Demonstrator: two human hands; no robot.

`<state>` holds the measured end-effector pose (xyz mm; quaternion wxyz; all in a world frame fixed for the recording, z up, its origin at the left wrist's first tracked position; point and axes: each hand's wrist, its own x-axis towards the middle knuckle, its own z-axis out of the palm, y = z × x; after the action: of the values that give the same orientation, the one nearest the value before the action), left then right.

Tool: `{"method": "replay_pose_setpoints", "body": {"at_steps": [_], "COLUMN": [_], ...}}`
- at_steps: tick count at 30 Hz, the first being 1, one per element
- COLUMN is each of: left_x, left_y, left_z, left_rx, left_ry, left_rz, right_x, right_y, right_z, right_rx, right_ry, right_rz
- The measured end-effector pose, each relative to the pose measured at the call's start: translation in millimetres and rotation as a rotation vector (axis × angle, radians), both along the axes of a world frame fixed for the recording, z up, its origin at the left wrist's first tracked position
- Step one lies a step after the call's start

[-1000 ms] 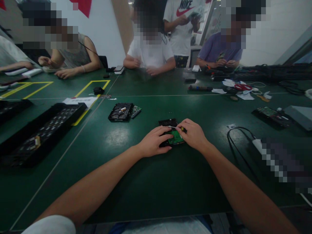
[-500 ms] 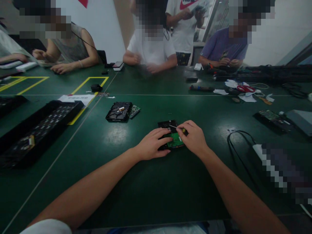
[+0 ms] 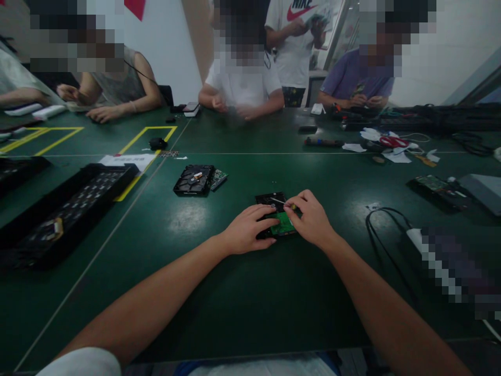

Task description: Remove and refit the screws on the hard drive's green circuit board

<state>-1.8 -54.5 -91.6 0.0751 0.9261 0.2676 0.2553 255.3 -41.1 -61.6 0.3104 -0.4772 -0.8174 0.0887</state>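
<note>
In the middle of the green table lies a black hard drive (image 3: 270, 199) with a green circuit board (image 3: 285, 223) on its near half. My left hand (image 3: 250, 230) grips the drive from the left, thumb along the near edge and fingers over its top. Between the thumb and fingers of my right hand (image 3: 311, 216) is a small screwdriver (image 3: 278, 201) with a yellowish handle. Its thin metal shaft points left over the black part of the drive. My fingers hide the exact spot of its tip.
A second hard drive (image 3: 193, 180) and a loose circuit board (image 3: 219, 179) lie beyond my left hand. A long black tray (image 3: 117, 175) stands left. At right are another device (image 3: 436, 193) and a looped cable (image 3: 370, 222). Several people sit or stand across the table.
The view has shifted slightly. Both hands stay at the drive, the screwdriver still over its black part. Across the table, the middle person's hands have moved a little.
</note>
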Motion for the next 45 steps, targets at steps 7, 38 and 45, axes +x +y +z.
{"method": "replay_pose_setpoints", "body": {"at_steps": [7, 38, 45], "left_x": [0.0, 1.4, 1.3], "left_y": [-0.2, -0.3, -3.2], "left_z": [-1.4, -3.7, -2.9], "left_rx": [-0.025, -0.013, 0.005], "left_ry": [0.004, -0.035, -0.029], "left_rz": [-0.002, -0.023, 0.001], "right_x": [3.8, -2.4, 5.5], "right_y": [-4.1, -3.6, -2.1], "right_z": [0.0, -0.8, -2.7], "right_rx": [-0.009, 0.029, 0.006], "right_ry": [-0.068, -0.11, -0.032], "right_rz": [0.096, 0.101, -0.096]}}
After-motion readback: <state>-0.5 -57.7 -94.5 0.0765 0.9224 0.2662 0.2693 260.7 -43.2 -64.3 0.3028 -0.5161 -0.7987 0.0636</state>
